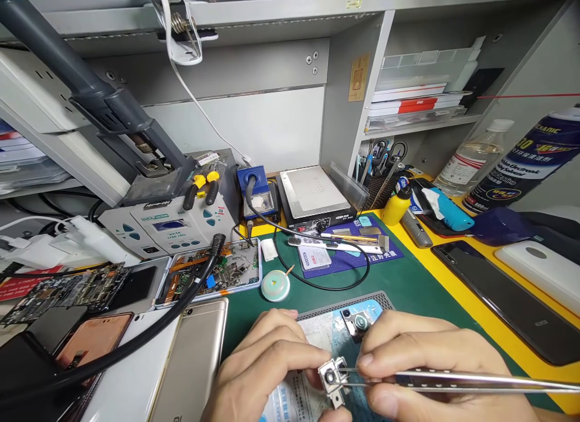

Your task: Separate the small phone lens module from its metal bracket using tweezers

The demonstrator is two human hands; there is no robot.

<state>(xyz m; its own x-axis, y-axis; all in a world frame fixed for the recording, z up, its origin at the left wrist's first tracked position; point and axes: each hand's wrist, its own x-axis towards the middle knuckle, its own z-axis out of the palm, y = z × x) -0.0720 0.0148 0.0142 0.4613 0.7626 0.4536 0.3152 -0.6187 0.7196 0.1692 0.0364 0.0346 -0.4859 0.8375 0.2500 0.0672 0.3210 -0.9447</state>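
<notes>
My left hand [272,367] pinches a small metal camera module [332,376] by its left and lower edges, above the blue and white mat [290,404]. My right hand [430,364] is closed around silver tweezers [475,382]. Their two tips touch the module's right side, near its lens. A second small part with a round lens [360,322] lies on the mat just behind my right fingers.
Phones [190,355] and a tray of circuit boards [235,265] are at left. Behind stand a rework station [172,225] and hot plate [312,192]. A black cable [136,349] crosses the left side. A dark phone [502,301] and yellow bottle [396,205] are at right.
</notes>
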